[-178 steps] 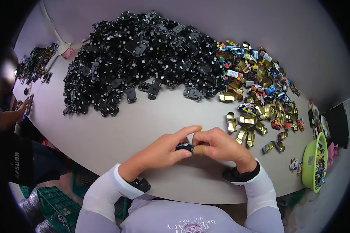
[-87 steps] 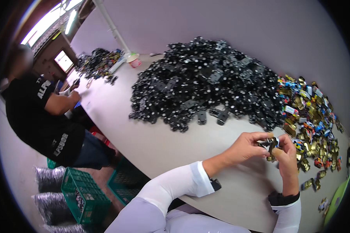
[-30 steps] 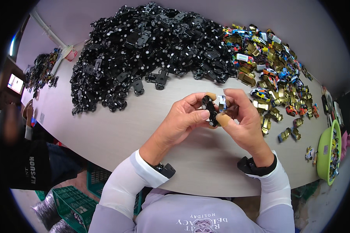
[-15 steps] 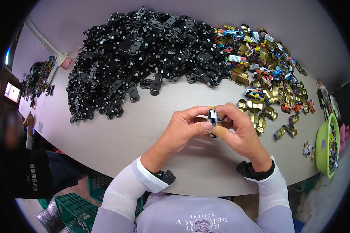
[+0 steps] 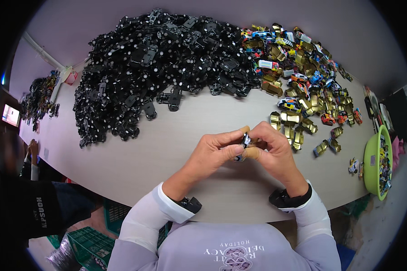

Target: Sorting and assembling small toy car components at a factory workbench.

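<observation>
Over the middle of the table, my left hand (image 5: 214, 152) and my right hand (image 5: 276, 147) meet around a small toy car (image 5: 246, 141) with white and dark parts. Both are closed, thumbs and fingers pinching it from either side. My fingers hide most of the car. Beyond my hands rises a large heap of black toy car chassis (image 5: 149, 58) with small wheels. To its right lies a pile of toy car body shells (image 5: 303, 77), some showing bright painted outsides, others gold-coloured insides. Several gold shells (image 5: 290, 118) lie just beyond my right hand.
A green basin (image 5: 371, 165) of colourful toy cars stands at the right edge, with a loose toy car (image 5: 353, 165) beside it. Another pile of car parts (image 5: 40, 99) lies far left, near another person's hand (image 5: 33, 151). Green crates (image 5: 90, 246) stand below the table.
The toy car has been turned between my fingers: the wheels that showed before are now mostly hidden. Both hands remain closed on it. The whole view has shifted slightly.
</observation>
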The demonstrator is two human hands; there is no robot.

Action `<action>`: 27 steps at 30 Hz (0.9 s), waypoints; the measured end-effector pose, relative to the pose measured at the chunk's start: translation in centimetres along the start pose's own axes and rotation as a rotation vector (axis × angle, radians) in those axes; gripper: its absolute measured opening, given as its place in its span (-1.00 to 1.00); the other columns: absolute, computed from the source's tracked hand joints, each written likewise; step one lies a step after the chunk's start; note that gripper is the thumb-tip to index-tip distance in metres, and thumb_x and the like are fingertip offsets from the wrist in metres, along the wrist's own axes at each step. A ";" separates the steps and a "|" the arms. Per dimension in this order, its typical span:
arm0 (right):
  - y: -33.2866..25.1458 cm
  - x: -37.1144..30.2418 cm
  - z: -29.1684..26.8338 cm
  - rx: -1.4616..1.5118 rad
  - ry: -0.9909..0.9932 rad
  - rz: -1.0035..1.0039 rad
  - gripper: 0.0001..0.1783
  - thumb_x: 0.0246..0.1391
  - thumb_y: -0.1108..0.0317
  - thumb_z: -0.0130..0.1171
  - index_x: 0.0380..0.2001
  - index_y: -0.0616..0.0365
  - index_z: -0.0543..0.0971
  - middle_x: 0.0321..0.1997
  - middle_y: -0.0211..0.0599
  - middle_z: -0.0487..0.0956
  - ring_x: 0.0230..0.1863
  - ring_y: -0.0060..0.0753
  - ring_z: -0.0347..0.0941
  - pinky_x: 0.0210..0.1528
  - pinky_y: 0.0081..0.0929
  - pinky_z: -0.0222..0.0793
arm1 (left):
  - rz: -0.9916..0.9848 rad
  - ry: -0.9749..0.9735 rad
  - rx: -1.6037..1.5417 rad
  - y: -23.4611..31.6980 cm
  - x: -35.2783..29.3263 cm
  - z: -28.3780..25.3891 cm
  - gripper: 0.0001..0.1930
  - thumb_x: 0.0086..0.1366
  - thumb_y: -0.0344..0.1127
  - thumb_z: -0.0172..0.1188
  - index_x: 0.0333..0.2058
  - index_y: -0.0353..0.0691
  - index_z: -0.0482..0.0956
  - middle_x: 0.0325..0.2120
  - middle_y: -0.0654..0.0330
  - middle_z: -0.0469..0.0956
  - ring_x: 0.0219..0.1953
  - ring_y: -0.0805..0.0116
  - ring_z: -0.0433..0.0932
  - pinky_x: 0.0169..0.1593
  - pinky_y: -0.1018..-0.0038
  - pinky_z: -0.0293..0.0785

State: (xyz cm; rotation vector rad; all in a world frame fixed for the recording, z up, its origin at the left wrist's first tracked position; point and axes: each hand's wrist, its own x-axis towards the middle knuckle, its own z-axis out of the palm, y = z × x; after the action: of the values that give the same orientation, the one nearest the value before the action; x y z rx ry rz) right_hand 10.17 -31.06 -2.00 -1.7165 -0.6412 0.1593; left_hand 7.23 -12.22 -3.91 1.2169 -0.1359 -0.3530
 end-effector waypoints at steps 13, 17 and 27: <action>0.3 0.1 -1.5 0.384 -0.077 0.209 -0.94 0.04 0.51 0.12 -0.41 0.28 0.47 -0.42 -0.43 0.41 -0.43 -0.69 0.34 -0.42 -0.70 0.32 | -0.207 -0.019 -0.184 -0.1 -0.1 0.2 -0.72 0.14 -0.33 0.27 -0.18 -0.28 0.50 -0.48 0.30 0.50 -0.53 0.54 0.47 -0.43 0.65 0.41; 0.3 0.0 -1.5 0.350 -0.174 0.204 -0.94 0.04 0.50 0.11 -0.42 0.28 0.48 -0.40 -0.43 0.40 -0.45 -0.68 0.33 -0.42 -0.70 0.32 | -0.202 -0.025 -0.117 -0.4 -0.2 0.1 -0.77 0.13 -0.31 0.28 -0.25 -0.28 0.55 -0.52 0.34 0.47 -0.57 0.62 0.38 -0.52 0.71 0.28; 0.5 0.5 -0.3 0.019 -0.160 0.452 -0.95 -0.08 0.49 0.12 -0.52 0.26 0.50 -0.69 -0.55 0.37 -0.62 -0.76 0.19 -0.59 -0.69 0.09 | -0.041 0.069 0.435 -0.7 -0.2 0.2 -0.81 0.14 -0.34 0.26 -0.30 -0.30 0.58 -0.64 0.44 0.41 -0.58 0.71 0.29 -0.53 0.70 0.22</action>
State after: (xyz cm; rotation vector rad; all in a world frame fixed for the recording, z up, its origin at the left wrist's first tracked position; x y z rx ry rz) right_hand 10.89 -31.09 -2.26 -1.8205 -0.3548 0.6228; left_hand 6.86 -12.56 -4.46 1.6620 -0.1321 -0.3261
